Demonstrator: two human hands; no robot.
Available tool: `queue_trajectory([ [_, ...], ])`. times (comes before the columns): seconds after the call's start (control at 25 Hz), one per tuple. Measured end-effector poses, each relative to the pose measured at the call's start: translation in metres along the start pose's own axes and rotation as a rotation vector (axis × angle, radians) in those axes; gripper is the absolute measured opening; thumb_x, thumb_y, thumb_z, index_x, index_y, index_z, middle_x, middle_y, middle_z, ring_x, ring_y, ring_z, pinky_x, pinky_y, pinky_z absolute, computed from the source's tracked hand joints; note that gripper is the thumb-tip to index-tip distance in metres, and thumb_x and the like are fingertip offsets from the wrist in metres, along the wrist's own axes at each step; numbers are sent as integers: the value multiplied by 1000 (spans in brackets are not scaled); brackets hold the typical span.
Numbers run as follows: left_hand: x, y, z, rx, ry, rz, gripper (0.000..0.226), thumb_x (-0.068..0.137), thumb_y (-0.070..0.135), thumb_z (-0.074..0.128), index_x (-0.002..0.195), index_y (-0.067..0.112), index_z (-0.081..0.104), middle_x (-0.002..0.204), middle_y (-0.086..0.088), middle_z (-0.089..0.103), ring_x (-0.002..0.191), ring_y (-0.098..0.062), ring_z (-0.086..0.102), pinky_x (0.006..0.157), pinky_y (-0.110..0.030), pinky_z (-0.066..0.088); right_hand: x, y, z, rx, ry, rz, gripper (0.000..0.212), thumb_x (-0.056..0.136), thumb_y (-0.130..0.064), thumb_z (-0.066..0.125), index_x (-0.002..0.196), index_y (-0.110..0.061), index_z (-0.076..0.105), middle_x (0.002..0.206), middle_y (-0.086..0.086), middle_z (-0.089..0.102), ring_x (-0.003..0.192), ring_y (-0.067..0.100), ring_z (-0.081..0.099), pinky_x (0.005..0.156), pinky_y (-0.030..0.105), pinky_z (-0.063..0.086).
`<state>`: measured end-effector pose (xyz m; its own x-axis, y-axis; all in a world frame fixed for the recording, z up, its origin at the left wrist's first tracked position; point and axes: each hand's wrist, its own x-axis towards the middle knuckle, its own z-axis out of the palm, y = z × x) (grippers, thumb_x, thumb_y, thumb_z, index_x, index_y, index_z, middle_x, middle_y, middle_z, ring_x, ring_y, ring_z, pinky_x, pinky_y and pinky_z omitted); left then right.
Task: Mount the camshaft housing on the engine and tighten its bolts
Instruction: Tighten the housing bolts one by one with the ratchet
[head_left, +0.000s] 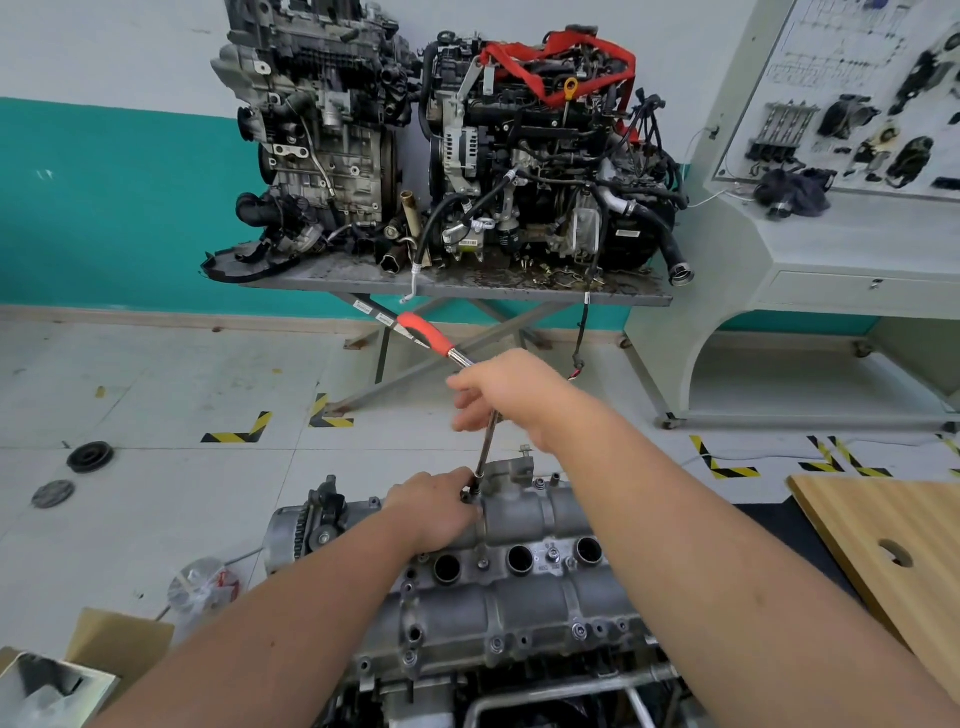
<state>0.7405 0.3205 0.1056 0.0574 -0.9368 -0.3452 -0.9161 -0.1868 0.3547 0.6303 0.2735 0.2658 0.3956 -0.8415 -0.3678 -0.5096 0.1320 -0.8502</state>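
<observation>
On top of the engine, the ribbed grey cast-aluminium camshaft housing already sits in place, so bolt tightening looks under way. The right hand grips the chrome red-handled ratchet wrench; the left hand pinches its socket end onto a far-edge bolt. Next likely comes a steady handle swing, extension kept square.

camshaft housing: dull grey cast metal, slightly rough
ratchet wrench: bright polished metal shaft, red handle sleeve that looks like rubber or plastic
board: pale wood, smooth and matt
counter: grey metal, stained
floor: pale tiles, faint sheen
box: brown cardboard
</observation>
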Motion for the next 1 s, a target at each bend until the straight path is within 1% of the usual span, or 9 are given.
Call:
queue_trajectory([
  [0.16, 2, -2, 2, 17, 15, 8, 22, 90, 51, 44, 99, 32, 41, 105, -7, 60, 94, -28, 50, 85, -40, 45, 2, 21, 18, 920, 4, -34, 17, 98, -14, 55, 83, -7, 57, 70, 7, 72, 69, 20, 74, 71, 30, 58],
  [0.24, 3, -2, 3, 22, 12, 4, 23, 89, 52, 43, 100, 32, 41, 106, -7, 61, 94, -28, 51, 84, -40, 45, 0, 33, 22, 992, 0, -103, 23, 100, -20, 51, 80, -12, 54, 79, 8, 74, 79, 21, 73, 69, 26, 55],
  [0.4, 4, -3, 4, 27, 12, -4, 22, 90, 53, 45, 98, 33, 41, 107, -6, 63, 99, -28, 54, 87, -41, 47, -3, 55, 28, 539, 133, -262, 29, 102, -43, 40, 109, -34, 67, 100, -2, 77, 86, 7, 69, 83, 33, 47],
  [0.56, 5, -2, 3, 32, 17, 4, 26, 89, 55, 44, 101, 33, 42, 105, -5, 62, 96, -28, 53, 84, -40, 46, -3, 62, 25, 282, 181, -477, 42, 92, -58, 41, 124, -81, 26, 136, -20, 55, 126, 0, 50, 104, 30, 41],
  [0.64, 4, -2, 3, 35, 12, 1, 32, 89, 55, 43, 111, 32, 47, 105, -4, 63, 99, -29, 55, 86, -40, 47, -2, 69, 33, 193, 216, -655, 49, 93, -57, 41, 134, -73, 23, 145, -22, 39, 134, -8, 38, 107, 16, 33],
  [0.68, 4, -1, 3, 39, 8, 0, 36, 88, 55, 43, 115, 32, 48, 104, -3, 63, 98, -28, 56, 86, -40, 48, -1, 73, 37, 152, 292, -766, 49, 96, -51, 43, 143, -59, 31, 147, -20, 36, 131, -9, 39, 104, 11, 34],
  [0.8, 2, 2, 4, 58, 9, -6, 38, 80, 55, 46, 108, 30, 52, 94, 1, 63, 90, -25, 58, 85, -40, 51, 7, 77, 40, -170, 665, -1066, 38, 99, -24, 52, 134, -14, 62, 142, 11, 52, 115, 25, 58, 96, 33, 51],
  [0.88, 2, 1, 3, 39, 8, 26, 36, 79, 51, 51, 106, 27, 54, 91, 1, 63, 89, -26, 60, 83, -40, 52, 11, 72, 36, -467, 819, -1177, 26, 94, -14, 61, 116, -8, 74, 133, 14, 63, 111, 33, 60, 90, 40, 53],
  [1.0, 6, -3, 5, 6, 51, 58, 39, 87, 45, 50, 121, 26, 53, 109, 1, 62, 107, -28, 59, 91, -41, 49, 8, 62, 29, -838, 792, -1199, 22, 79, -1, 69, 99, -11, 74, 113, 5, 72, 103, 32, 65, 77, 38, 50],
])
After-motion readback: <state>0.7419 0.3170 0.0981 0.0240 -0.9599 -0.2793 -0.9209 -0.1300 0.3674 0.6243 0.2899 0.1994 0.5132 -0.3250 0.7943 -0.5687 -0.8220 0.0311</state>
